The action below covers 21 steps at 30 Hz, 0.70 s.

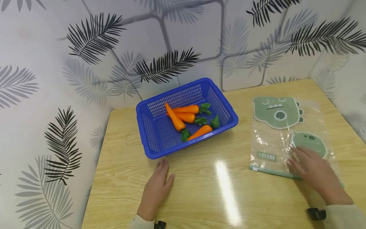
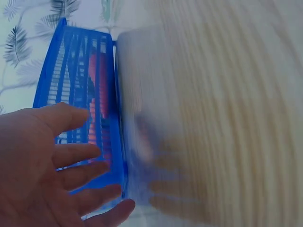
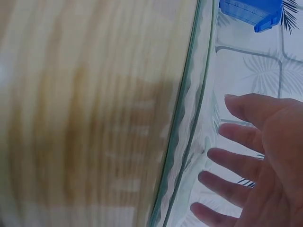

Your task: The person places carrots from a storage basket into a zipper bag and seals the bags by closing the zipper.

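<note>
Step, as judged: preparatory; hands set at basket and bag, nothing gripped. The next move would call for a pinch on the bag's near edge, the basket kept steady. Clock positions from the middle of the counter (image 1: 120, 178), 12 toward the wall (image 1: 94, 38).

- Left hand (image 1: 155, 189), 8 o'clock: grip released, fingers extended, empty; fingertips just beside the basket's near rim, contact uncertain.
- Blue basket (image 1: 148, 149), 11 o'clock: slatted, set aslant near the back edge; four carrots (image 1: 174, 118) with green tops inside.
- Open room, 6 o'clock: bare wood between the hands.
- Clear zip bag (image 1: 275, 140), 3 o'clock: flat, green-printed, zip strip (image 1: 274, 172) nearest the person; narrow margin to the right edge.
- Right hand (image 1: 315, 171), 4 o'clock: over the bag's near part, grip released, empty; contact cannot be told.
</note>
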Motion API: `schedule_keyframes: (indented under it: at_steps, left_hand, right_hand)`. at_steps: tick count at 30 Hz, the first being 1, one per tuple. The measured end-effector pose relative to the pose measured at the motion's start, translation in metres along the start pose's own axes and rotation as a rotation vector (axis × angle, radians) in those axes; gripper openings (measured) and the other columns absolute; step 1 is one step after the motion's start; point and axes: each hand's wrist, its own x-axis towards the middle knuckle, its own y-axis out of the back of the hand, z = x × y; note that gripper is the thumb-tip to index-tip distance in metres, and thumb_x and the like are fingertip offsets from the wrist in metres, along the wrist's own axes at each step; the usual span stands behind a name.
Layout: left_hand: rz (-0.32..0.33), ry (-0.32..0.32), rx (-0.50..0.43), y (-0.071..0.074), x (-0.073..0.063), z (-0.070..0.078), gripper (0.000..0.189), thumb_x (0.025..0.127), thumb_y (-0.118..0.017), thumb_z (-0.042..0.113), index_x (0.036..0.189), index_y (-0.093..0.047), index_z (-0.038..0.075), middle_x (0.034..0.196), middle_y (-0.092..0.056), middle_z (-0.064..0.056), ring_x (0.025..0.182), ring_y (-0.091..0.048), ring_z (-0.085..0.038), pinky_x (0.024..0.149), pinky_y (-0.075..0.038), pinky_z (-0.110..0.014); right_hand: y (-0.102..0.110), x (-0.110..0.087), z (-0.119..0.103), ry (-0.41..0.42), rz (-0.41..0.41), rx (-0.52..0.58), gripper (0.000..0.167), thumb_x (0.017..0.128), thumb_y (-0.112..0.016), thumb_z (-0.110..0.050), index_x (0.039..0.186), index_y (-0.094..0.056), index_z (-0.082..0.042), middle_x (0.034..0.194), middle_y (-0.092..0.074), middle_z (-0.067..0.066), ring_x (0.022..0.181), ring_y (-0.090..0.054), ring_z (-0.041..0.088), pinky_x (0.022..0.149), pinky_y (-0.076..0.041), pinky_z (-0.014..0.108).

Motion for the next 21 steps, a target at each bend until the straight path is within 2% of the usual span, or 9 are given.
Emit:
schedule_keyframes:
  at_steps: [4,8,14,21]
  left_hand:
    - [0.043,-0.025,-0.041,-0.006,0.007,0.015,0.041,0.095,-0.053,0.027,0.129,-0.054,0.005,0.133,-0.051,-0.009,0.124,-0.045,-0.025,0.101,-0.037,-0.041]
    - [0.042,-0.043,-0.122,-0.013,0.017,0.032,0.034,0.094,-0.054,0.024,0.124,-0.058,0.009,0.126,-0.056,-0.003,0.119,-0.050,-0.020,0.098,-0.040,-0.038]
    - [-0.042,-0.063,-0.268,-0.031,0.038,0.057,0.032,0.095,-0.053,0.023,0.125,-0.058,0.012,0.123,-0.057,0.002,0.115,-0.052,-0.016,0.096,-0.042,-0.036]
    - [-0.135,-0.106,-0.429,-0.051,0.061,0.090,0.031,0.095,-0.054,0.021,0.125,-0.058,0.014,0.123,-0.056,0.005,0.104,-0.056,-0.012,0.085,-0.048,-0.028]
  right_hand:
    - [-0.002,0.000,0.000,0.039,0.007,0.043,0.042,0.089,-0.063,-0.024,0.121,-0.055,0.002,0.123,-0.051,0.025,0.109,-0.043,0.047,0.090,-0.031,0.062]
    - [-0.003,-0.001,-0.002,0.073,0.030,0.046,0.039,0.085,-0.067,-0.021,0.117,-0.058,0.001,0.117,-0.054,0.023,0.104,-0.045,0.046,0.086,-0.033,0.061]
    - [-0.002,-0.002,-0.002,0.116,0.066,0.035,0.036,0.081,-0.071,-0.021,0.111,-0.062,-0.003,0.104,-0.059,0.021,0.095,-0.049,0.042,0.079,-0.036,0.056]
    - [-0.003,-0.003,0.003,0.135,0.007,0.070,0.040,0.072,-0.079,-0.025,0.104,-0.066,-0.007,0.097,-0.061,0.016,0.090,-0.051,0.038,0.074,-0.039,0.053]
